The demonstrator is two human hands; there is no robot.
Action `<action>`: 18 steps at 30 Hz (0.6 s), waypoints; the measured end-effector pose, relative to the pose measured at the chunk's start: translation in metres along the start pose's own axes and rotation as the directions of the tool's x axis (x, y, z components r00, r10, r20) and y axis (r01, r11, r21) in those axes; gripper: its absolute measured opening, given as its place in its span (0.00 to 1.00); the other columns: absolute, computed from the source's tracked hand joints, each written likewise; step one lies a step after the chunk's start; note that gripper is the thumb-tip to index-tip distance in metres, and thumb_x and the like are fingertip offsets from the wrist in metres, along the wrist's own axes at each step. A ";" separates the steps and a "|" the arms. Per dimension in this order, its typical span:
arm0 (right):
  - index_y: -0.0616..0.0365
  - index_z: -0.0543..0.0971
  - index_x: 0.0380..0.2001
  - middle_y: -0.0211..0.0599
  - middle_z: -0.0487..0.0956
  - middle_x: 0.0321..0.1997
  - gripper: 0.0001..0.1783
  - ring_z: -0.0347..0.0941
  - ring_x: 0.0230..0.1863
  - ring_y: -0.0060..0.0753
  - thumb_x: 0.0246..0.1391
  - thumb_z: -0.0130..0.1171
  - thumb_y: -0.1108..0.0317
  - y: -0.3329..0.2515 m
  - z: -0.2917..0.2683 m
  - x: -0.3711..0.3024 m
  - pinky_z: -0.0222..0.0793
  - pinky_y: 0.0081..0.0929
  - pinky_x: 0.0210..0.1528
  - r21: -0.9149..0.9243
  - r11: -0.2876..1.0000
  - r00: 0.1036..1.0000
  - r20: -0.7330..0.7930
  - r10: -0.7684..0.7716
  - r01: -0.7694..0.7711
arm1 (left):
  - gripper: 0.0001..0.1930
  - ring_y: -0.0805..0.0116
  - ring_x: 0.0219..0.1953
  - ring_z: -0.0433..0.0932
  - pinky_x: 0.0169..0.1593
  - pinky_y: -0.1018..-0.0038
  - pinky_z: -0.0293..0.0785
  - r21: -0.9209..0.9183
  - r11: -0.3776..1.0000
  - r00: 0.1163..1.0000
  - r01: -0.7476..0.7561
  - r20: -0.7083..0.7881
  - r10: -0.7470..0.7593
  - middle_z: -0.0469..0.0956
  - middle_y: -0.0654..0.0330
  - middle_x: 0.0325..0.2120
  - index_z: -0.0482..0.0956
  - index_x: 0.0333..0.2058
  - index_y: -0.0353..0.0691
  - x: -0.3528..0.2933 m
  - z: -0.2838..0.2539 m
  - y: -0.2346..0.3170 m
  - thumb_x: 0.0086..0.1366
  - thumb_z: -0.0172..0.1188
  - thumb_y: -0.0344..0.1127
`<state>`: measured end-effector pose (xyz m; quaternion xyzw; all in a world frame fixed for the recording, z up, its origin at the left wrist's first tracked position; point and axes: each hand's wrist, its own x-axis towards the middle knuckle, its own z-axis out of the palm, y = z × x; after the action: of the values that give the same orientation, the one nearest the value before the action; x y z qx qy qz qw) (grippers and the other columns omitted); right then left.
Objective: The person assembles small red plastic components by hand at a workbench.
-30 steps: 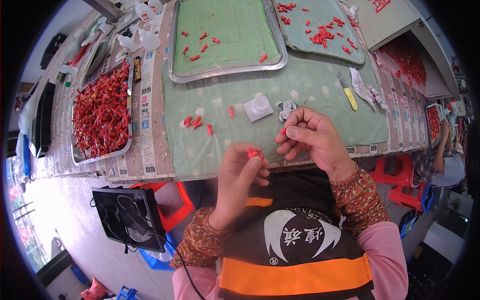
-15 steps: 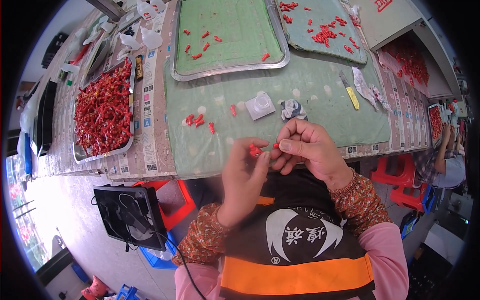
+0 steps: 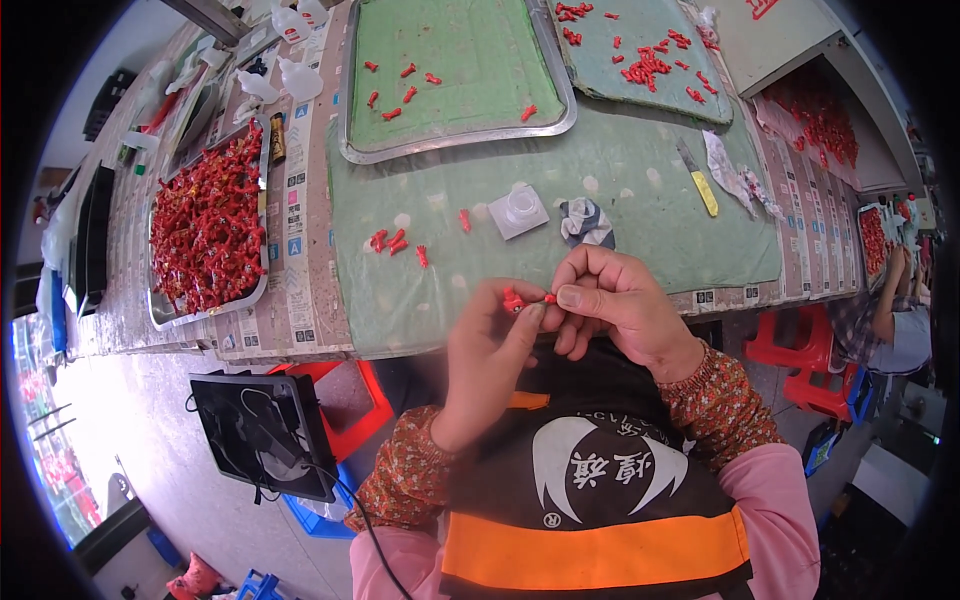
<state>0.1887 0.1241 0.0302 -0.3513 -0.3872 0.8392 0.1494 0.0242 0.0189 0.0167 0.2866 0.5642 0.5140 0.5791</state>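
A small red figurine point(image 3: 513, 300) is pinched between the thumb and fingers of my left hand point(image 3: 478, 355), just off the table's near edge. My right hand point(image 3: 632, 305) grips a tiny red piece point(image 3: 550, 298) at its fingertips, close beside the figurine. Whether the two parts touch is too small to make out. Beyond my hands, on the green cloth point(image 3: 640, 250), lie several loose red figurine pieces point(image 3: 398, 241). A white square holder with a round cup point(image 3: 521, 207) stands to their right, next to a crumpled grey-and-white rag point(image 3: 587, 223).
A tray heaped with red parts point(image 3: 207, 225) is at the left. Two green-lined trays point(image 3: 460, 70) point(image 3: 640, 65) with scattered red pieces lie at the back. A yellow-handled knife point(image 3: 705, 192) and crumpled tissue point(image 3: 735, 178) rest at the right. White squeeze bottles point(image 3: 300, 78) stand far left.
The tiny red piece in my right fingertips has dropped slightly toward the figurine. My left hand has barely shifted, and both hands keep their pinch.
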 end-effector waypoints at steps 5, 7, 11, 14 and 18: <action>0.60 0.73 0.40 0.39 0.82 0.33 0.09 0.80 0.26 0.27 0.63 0.57 0.67 0.002 -0.001 0.000 0.77 0.22 0.26 0.040 0.999 1.000 0.026 0.004 -0.005 | 0.08 0.83 0.36 0.77 0.30 0.86 0.71 -0.035 0.999 1.000 -0.002 0.020 0.003 0.78 0.68 0.34 0.73 0.46 0.40 0.001 -0.001 -0.002 0.71 0.56 0.32; 0.60 0.73 0.40 0.39 0.82 0.33 0.09 0.80 0.26 0.27 0.63 0.57 0.67 0.003 -0.002 -0.001 0.77 0.22 0.25 0.053 0.999 0.999 0.039 0.007 -0.009 | 0.08 0.83 0.35 0.76 0.30 0.86 0.71 -0.038 0.999 1.000 -0.010 0.022 0.011 0.78 0.68 0.33 0.73 0.46 0.40 0.001 0.000 -0.003 0.71 0.56 0.32; 0.59 0.71 0.42 0.39 0.82 0.33 0.09 0.80 0.26 0.27 0.65 0.56 0.66 0.009 -0.005 0.001 0.76 0.22 0.24 0.160 0.986 0.995 0.091 0.038 -0.053 | 0.08 0.84 0.33 0.74 0.30 0.86 0.70 -0.074 0.997 0.999 -0.028 0.037 0.030 0.77 0.69 0.32 0.73 0.46 0.40 0.000 0.000 -0.003 0.71 0.56 0.32; 0.58 0.70 0.42 0.38 0.82 0.33 0.09 0.79 0.26 0.27 0.65 0.55 0.65 0.011 -0.004 0.000 0.76 0.22 0.24 0.174 0.983 0.993 0.109 0.037 -0.056 | 0.08 0.85 0.33 0.73 0.31 0.86 0.69 -0.089 0.995 0.999 -0.038 0.035 0.041 0.77 0.69 0.32 0.73 0.46 0.40 -0.001 0.001 -0.003 0.71 0.55 0.32; 0.57 0.68 0.44 0.38 0.82 0.33 0.09 0.79 0.25 0.26 0.67 0.53 0.65 0.013 -0.002 -0.002 0.75 0.22 0.24 0.139 0.990 0.994 0.104 0.024 -0.039 | 0.08 0.84 0.33 0.73 0.31 0.86 0.69 -0.096 0.995 0.998 -0.032 0.046 0.036 0.76 0.69 0.31 0.73 0.46 0.40 -0.001 0.001 -0.003 0.71 0.55 0.31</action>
<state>0.1914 0.1159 0.0206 -0.3024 -0.3286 0.8836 0.1405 0.0260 0.0171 0.0147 0.2802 0.5203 0.5432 0.5965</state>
